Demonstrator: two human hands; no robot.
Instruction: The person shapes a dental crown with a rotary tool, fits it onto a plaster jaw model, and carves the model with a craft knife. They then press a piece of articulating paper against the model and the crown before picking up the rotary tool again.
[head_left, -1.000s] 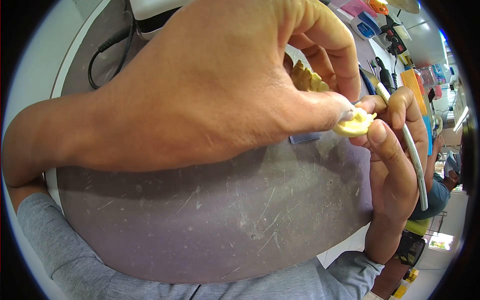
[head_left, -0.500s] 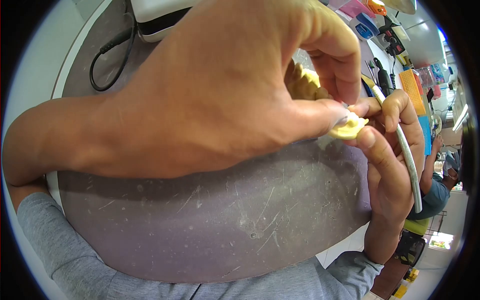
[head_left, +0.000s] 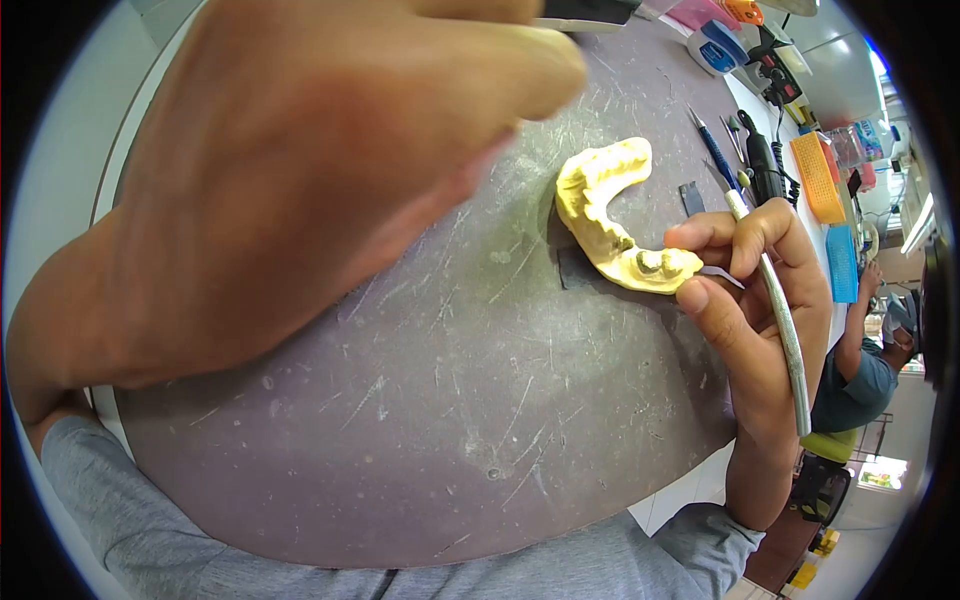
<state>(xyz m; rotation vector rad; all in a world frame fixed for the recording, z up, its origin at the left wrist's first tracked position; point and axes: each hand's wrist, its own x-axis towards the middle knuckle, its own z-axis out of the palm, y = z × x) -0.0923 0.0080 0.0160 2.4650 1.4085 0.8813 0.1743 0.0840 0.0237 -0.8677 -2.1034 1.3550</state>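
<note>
2 baskets (head_left: 818,178), jar (head_left: 716,48), right hand (head_left: 755,335) pinching cast (head_left: 588,215)

Heathered grey shirt (head_left: 600,560) — short, creased matching sleeves (head_left: 130,510), bare forearms (head_left: 755,485)

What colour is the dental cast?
Mostly pale yellow; the dental cast shows best in the head view.

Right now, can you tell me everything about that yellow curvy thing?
The yellow curvy thing is horseshoe-shaped, with tooth-like bumps along it, and looks like hard plaster. Some bumps near one end have dark patches. The right hand pinches that end between thumb and fingertips. Its open side faces the picture's right, over the scratched tabletop; I can't tell if they touch.
</note>
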